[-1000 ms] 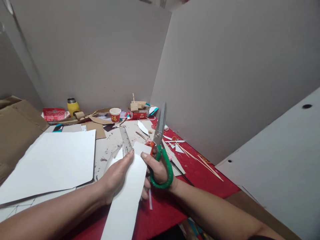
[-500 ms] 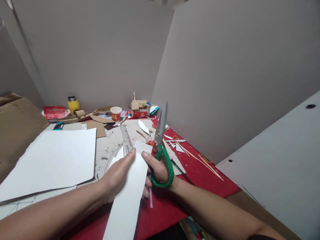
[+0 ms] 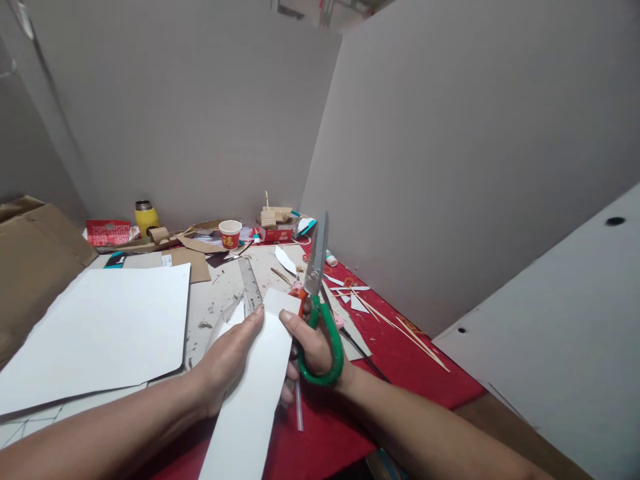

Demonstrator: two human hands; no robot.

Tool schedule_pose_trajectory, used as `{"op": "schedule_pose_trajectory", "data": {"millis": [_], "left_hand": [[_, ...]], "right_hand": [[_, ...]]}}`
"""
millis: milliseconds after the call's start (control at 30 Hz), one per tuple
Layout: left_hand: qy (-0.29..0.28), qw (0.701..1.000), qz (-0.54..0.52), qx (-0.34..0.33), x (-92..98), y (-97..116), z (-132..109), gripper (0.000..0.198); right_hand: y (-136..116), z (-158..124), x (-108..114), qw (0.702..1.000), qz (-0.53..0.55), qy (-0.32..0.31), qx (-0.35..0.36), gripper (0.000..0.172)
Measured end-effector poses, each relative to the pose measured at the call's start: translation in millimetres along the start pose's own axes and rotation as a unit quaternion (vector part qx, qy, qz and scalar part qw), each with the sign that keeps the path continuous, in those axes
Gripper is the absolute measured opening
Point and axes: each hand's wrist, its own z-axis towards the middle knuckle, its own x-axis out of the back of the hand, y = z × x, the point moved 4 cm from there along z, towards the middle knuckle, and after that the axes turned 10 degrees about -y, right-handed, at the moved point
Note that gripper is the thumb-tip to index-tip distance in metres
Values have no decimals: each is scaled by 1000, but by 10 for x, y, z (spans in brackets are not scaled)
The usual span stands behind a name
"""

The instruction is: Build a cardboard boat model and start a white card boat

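Observation:
A long white strip of card slants up from the bottom edge between my two hands. My left hand grips its left side, thumb lying along the edge. My right hand pinches the strip's upper right side with the thumb on top. Green-handled scissors hang around the right hand, their metal blades pointing up and away. Partly hidden behind the right fingers is something orange-red. Past the left thumb lies a clear ruler.
A large white sheet covers the left of the table, beside a cardboard box. At the back stand a yellow bottle, a paper cup and a red box. Thin sticks and scraps lie on red cloth at right.
The view has tilted and shifted slightly. Both hands, the strip and the scissors sit a little lower and further left in the picture, with the same grip.

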Motion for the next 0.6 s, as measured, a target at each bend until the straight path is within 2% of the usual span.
{"op": "schedule_pose_trajectory", "data": {"millis": [133, 300, 400, 500, 600], "left_hand": [[4, 999, 21, -24, -34, 32, -18, 49], [27, 997, 73, 2, -126, 20, -71, 43], [19, 998, 61, 21, -188, -31, -98, 41], [15, 999, 32, 12, -227, -57, -120, 39], [19, 999, 34, 16, -237, -69, -143, 44]], "right_hand": [[-160, 23, 77, 997, -33, 61, 36, 34], [-253, 53, 211, 987, -44, 132, 79, 22], [-237, 41, 255, 984, -30, 147, 92, 24], [-213, 2, 293, 979, -18, 179, 100, 27], [-174, -20, 295, 978, -8, 184, 95, 31]]}}
